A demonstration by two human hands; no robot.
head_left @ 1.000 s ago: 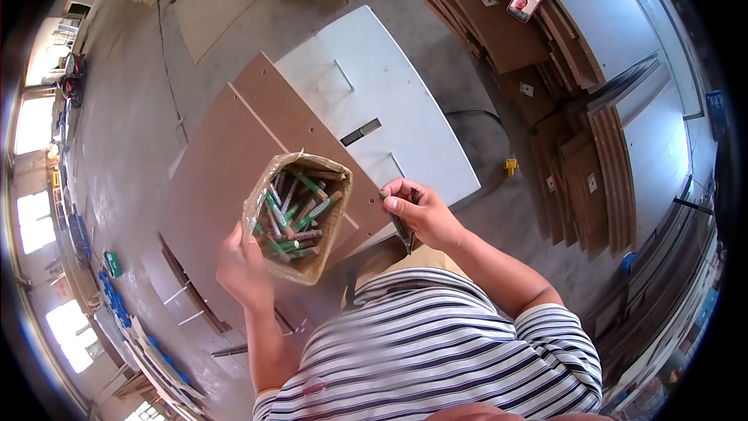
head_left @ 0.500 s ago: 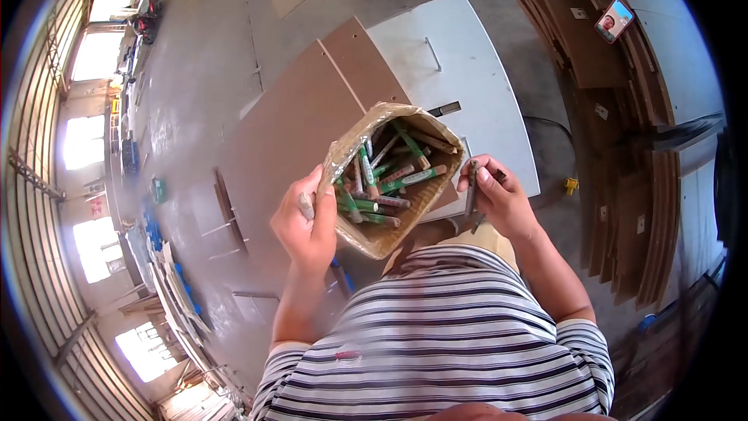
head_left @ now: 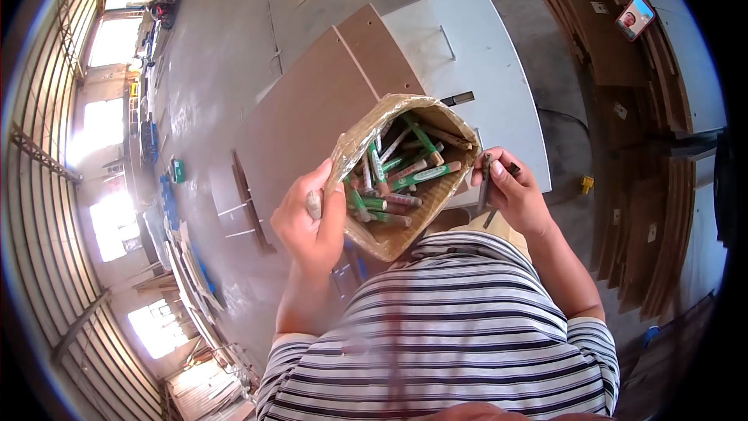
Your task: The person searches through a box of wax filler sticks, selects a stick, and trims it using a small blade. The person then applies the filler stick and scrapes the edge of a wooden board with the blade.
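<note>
Here's the left hand [head_left: 300, 224], fingers and thumb clamped on the near-left wall of an open cardboard box [head_left: 438, 204], with a short pale stub [head_left: 313, 204] poking out between thumb and fingers; what it belongs to is hard to tell. And over on the box's right, the right hand [head_left: 516, 195] has thumb and fingertips pinched on a slim dark rod [head_left: 484, 185], just beside the rim. A second dark piece [head_left: 513, 168] shows at the curled fingers, its full shape hidden.

Now into the box, held tilted in front of the striped shirt [head_left: 475, 335], mouth toward the camera: a jumble of crayon-like sticks [head_left: 425, 178], many green-wrapped, some brownish, lying every which way, while the right inner wall shows bare.

Beyond the box, a brown board [head_left: 312, 90] with a pale strip across it, overlapping a white panel [head_left: 502, 70] that carries a thin bar handle [head_left: 448, 43]. To the box's right, a small yellow object [head_left: 587, 185] on the floor, then stacked brown panels [head_left: 623, 242]. Farther off, up and right of the box, a lit phone [head_left: 636, 17] rests against more panels. Well left of the box, a green container [head_left: 178, 171] and bright windows [head_left: 113, 222].
</note>
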